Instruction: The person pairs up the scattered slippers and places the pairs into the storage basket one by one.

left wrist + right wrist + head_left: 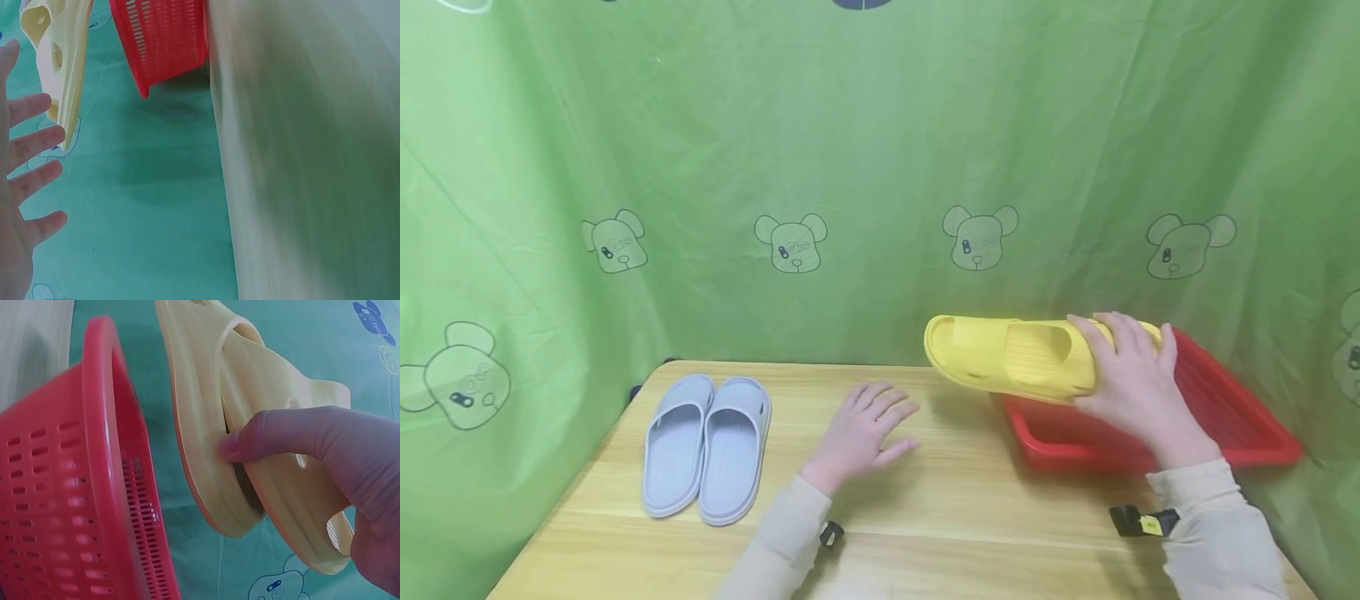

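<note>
My right hand (1131,379) grips a yellow slipper (1007,354) by its strap end and holds it in the air above the left part of a red basket (1247,417). In the right wrist view a finger (275,434) pushes into the yellow slipper (250,425) beside the red basket (75,487). My left hand (868,425) rests open on the wooden table (925,533), fingers spread, holding nothing. A pair of grey slippers (707,446) lies side by side at the table's left. The left wrist view shows my spread fingers (34,140), the yellow slipper (62,69) and the red basket (162,37).
A green cloth with bear prints (880,167) hangs round the table on the back and both sides. The red basket stands at the table's back right corner, close to the cloth. Bare wood lies between the grey slippers and the basket.
</note>
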The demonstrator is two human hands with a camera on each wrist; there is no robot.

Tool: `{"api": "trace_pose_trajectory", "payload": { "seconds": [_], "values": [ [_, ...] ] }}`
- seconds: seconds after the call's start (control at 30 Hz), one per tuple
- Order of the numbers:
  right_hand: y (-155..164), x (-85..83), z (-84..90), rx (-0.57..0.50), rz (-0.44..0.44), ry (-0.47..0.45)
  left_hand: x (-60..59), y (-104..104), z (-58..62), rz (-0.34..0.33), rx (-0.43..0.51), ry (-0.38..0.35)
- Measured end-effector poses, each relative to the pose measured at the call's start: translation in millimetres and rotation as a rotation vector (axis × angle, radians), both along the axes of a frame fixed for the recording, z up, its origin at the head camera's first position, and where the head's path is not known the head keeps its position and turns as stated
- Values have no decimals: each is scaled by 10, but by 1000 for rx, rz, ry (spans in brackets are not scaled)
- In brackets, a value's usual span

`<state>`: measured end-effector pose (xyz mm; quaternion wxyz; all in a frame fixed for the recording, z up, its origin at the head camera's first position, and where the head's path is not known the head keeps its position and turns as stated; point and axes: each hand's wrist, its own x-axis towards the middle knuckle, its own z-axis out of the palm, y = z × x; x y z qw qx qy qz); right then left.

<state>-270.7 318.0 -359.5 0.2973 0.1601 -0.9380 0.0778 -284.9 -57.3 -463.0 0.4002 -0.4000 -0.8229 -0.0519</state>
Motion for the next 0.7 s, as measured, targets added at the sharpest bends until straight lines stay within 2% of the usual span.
{"api": "trace_pose_trajectory", "payload": {
  "seconds": [0.13,0.4,0.7],
  "values": [
    [65,5,2,3,-12,-21,16,41,-18,1,-15,-4],
    [181,30,-3,7,-24,-17,41,102,-54,21,-55,-99],
    [322,47,-11,22,-43,-25,54,167,-95,14,-64,-122]
  ]
}}
